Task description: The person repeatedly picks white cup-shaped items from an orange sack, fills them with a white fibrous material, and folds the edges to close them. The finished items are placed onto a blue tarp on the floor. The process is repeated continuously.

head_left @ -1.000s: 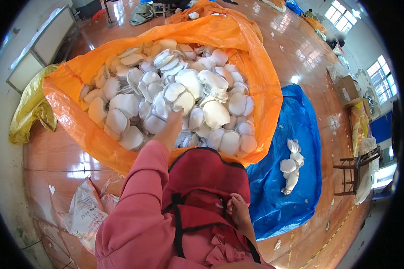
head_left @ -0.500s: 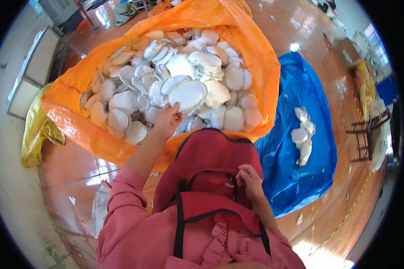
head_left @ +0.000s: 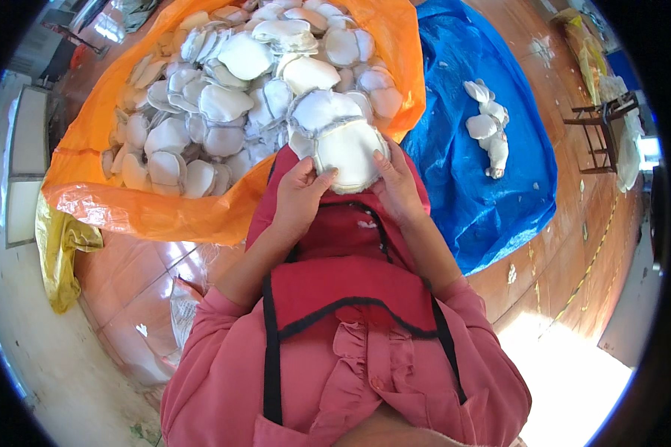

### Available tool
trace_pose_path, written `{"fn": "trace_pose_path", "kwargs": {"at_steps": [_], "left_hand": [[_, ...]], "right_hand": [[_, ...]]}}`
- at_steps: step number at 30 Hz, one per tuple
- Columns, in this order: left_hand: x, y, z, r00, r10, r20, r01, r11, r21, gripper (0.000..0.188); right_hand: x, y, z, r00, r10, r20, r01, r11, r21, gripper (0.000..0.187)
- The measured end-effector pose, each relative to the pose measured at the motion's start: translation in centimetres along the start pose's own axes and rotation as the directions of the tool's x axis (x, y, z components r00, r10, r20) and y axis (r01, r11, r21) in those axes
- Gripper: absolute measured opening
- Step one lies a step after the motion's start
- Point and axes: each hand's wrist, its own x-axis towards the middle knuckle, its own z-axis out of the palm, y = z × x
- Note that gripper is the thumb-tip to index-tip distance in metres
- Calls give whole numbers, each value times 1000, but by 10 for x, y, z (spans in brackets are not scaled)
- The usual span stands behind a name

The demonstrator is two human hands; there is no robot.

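Observation:
Both hands hold a white, rounded fabric pad with a greyish raw edge above my red apron. My left hand pinches its lower left edge with the thumb on top. On the lower right edge, my right hand grips it the same way. A second white pad adjoins its upper side; whether the two are joined I cannot tell. Just beyond lies a large heap of similar white pads in an open orange plastic sheet.
To the right a blue plastic sheet carries a small string of white pads. A wooden chair stands at the far right. Yellow sheeting lies by the left wall, and a whitish bag rests on the tiled floor.
My left hand has drawn pads from the heap back over my lap. My right hand has come up from the apron and taken hold too. The view has tilted down.

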Motion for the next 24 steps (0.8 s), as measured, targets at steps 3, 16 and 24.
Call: {"fn": "trace_pose_path", "kwargs": {"at_steps": [3,16,24], "left_hand": [[-1,-10,4,999,35,-19,-34,997,72,11],[-4,-14,-13,994,-22,-103,-10,952,-305,26],[-19,-6,-55,954,-278,111,273,654,-705,44]], "right_hand": [[-8,11,0,994,-113,1,111,983,148,66],[-9,5,-29,960,-85,-269,106,992,67,4],[4,-12,-16,988,-155,8,154,966,-207,26]]}}
